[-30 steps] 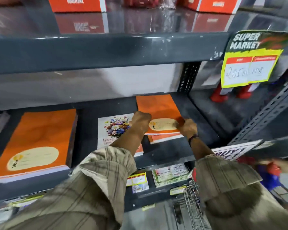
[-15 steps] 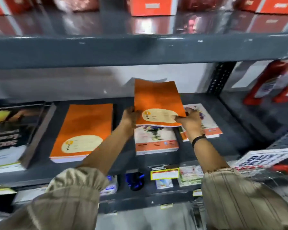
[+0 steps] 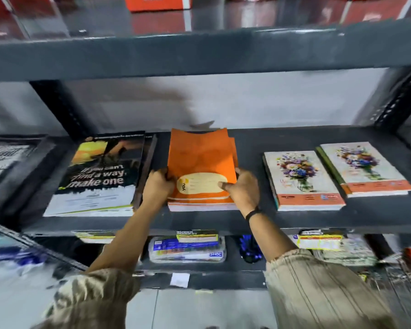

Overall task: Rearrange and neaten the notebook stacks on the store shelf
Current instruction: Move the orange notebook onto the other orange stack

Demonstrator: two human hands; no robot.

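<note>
An orange notebook (image 3: 201,156) with a cream oval label lies on top of the orange notebook stack (image 3: 201,205) in the middle of the dark shelf (image 3: 223,220). My left hand (image 3: 157,187) grips its left edge. My right hand (image 3: 243,189) grips its right edge, thumb on the label. The top notebook sits slightly askew over the one beneath. To the right lie two stacks of flower-cover notebooks (image 3: 301,180) (image 3: 363,168). To the left lies a stack of dark notebooks (image 3: 97,176) with a printed slogan.
The upper shelf (image 3: 199,53) hangs low over the stacks and carries orange boxes (image 3: 157,3). Perforated uprights (image 3: 57,108) stand at both back corners. Below, a lower shelf holds a pen pack (image 3: 186,249) and price tags (image 3: 319,242).
Both hands carried the orange notebook left from the flower-cover stacks and lowered it onto the orange stack. The view swung left with them.
</note>
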